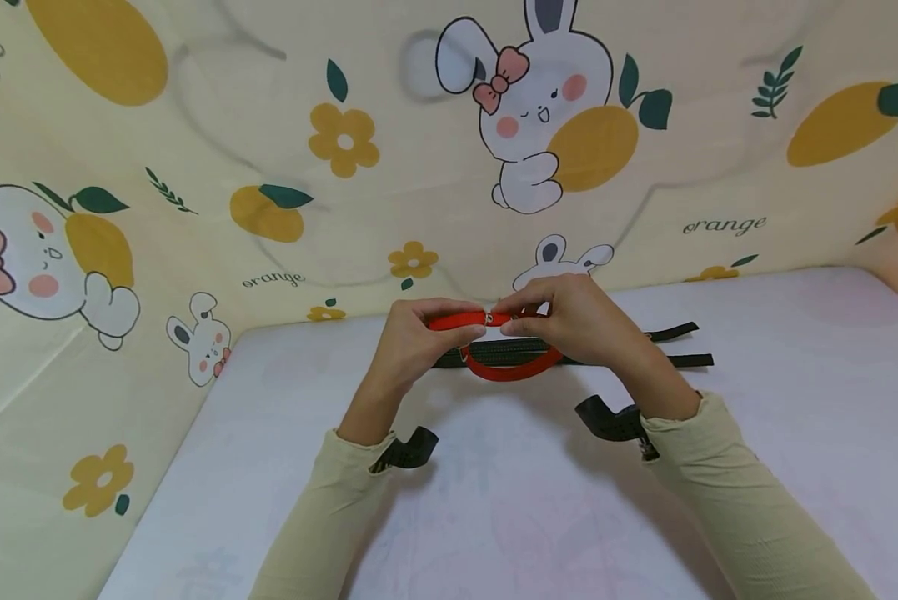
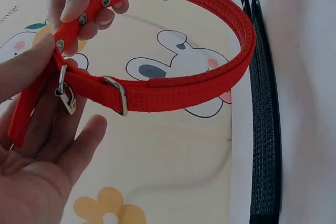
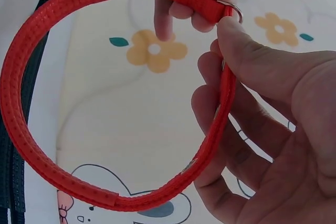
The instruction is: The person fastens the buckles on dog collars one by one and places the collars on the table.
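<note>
Head view: nearest, two pale green sleeves (image 1: 741, 492) reach forward above a white surface (image 1: 494, 533), a black fitting (image 1: 414, 450) jutting from each cuff. Past the cuffs, the left hand (image 1: 411, 337) and the right hand (image 1: 579, 317) come close together, raised above the surface, with a red collar (image 1: 512, 372) between them. Its loop shows below the hands. The left fingers pinch the collar beside its metal buckle (image 2: 68, 100), and the right fingers pinch the band close by. Left wrist view: a row of metal eyelets (image 2: 106, 1) runs along the band, and a second metal loop (image 2: 123, 99) sits near the buckle. Whether the band's end passes through the buckle is hard to tell. Just behind the collar, black straps (image 1: 692, 361) lie on the surface, loose ends pointing right. Farthest back, a cream cloth (image 1: 433, 192) shows printed rabbits (image 1: 519, 137), oranges (image 1: 599, 150) and flowers (image 1: 328, 125).
</note>
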Demonstrator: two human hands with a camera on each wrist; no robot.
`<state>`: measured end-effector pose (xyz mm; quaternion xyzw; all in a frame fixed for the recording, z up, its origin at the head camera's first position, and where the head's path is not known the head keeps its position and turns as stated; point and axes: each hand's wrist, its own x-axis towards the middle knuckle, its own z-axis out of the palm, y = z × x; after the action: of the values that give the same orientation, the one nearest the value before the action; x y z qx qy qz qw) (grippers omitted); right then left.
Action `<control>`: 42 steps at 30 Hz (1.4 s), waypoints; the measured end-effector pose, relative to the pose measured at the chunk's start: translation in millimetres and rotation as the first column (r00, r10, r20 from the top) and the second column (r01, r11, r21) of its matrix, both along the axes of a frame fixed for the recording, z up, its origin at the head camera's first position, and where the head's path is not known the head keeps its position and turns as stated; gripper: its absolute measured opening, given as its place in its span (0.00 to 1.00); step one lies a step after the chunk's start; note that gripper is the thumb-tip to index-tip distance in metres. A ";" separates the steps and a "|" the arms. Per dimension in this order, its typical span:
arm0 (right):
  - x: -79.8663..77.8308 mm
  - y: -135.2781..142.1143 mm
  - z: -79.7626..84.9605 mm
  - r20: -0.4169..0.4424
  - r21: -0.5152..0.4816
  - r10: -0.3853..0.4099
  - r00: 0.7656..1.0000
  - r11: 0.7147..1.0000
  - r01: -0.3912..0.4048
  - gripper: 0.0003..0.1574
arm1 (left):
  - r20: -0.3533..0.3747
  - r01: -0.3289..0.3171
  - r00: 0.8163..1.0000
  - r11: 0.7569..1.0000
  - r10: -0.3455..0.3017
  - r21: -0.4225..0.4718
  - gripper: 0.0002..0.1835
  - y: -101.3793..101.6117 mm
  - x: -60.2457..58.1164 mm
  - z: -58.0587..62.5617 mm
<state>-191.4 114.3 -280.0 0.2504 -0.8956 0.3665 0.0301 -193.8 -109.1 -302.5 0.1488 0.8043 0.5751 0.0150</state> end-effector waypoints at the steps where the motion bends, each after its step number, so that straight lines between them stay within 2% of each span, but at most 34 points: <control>1: 0.0 -0.4 -0.5 0.001 -0.004 0.000 1.000 1.000 0.000 0.15 | -0.001 0.002 1.000 1.000 -0.002 -0.001 0.14 0.1 0.0 -0.1; 9: -1.0 -3.4 -3.1 0.011 0.022 -0.013 1.000 1.000 0.012 0.16 | -0.007 0.009 1.000 1.000 -0.009 -0.013 0.13 1.6 0.7 -0.2; 16: -0.5 -4.8 -1.2 0.031 0.025 -0.033 0.999 0.999 0.032 0.19 | 0.009 -0.043 0.999 0.999 0.043 0.000 0.22 3.0 -0.2 0.9; 20: 0.2 -6.3 -1.9 0.057 -0.011 0.006 0.998 1.000 -0.005 0.23 | 0.032 -0.081 0.996 0.996 0.080 0.028 0.30 4.6 1.0 2.2; 23: 0.5 -6.4 -1.9 0.046 -0.046 0.040 0.998 0.998 -0.038 0.21 | 0.032 -0.092 0.995 0.993 0.090 0.067 0.32 4.5 1.2 3.1; 26: -0.1 -3.9 -0.7 0.034 -0.102 0.034 0.999 0.994 -0.030 0.17 | 0.040 -0.054 0.998 0.990 0.049 0.130 0.30 2.3 0.3 4.1; 31: -1.3 3.2 3.4 0.061 -0.180 -0.016 0.998 0.983 0.027 0.16 | 0.047 -0.018 0.999 0.994 0.012 0.111 0.22 -1.4 -2.0 4.7; 34: -1.6 5.0 4.1 0.067 -0.192 -0.017 0.998 0.981 0.030 0.16 | 0.047 -0.057 0.998 0.995 0.053 0.088 0.17 -0.3 -3.4 3.1; 38: -3.1 1.9 0.2 0.051 -0.206 -0.002 0.999 0.978 0.012 0.13 | 0.054 -0.131 0.991 0.983 0.125 0.125 0.15 3.0 -2.8 1.2; 42: -3.6 -1.9 -1.6 0.045 -0.205 -0.032 0.998 0.978 0.041 0.14 | 0.058 -0.176 0.984 0.971 0.169 0.159 0.15 6.7 -0.9 2.2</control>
<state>-195.0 112.4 -281.6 0.2219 -0.8578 0.4616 0.0437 -194.7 -102.4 -300.3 0.0662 0.7637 0.6415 -0.0296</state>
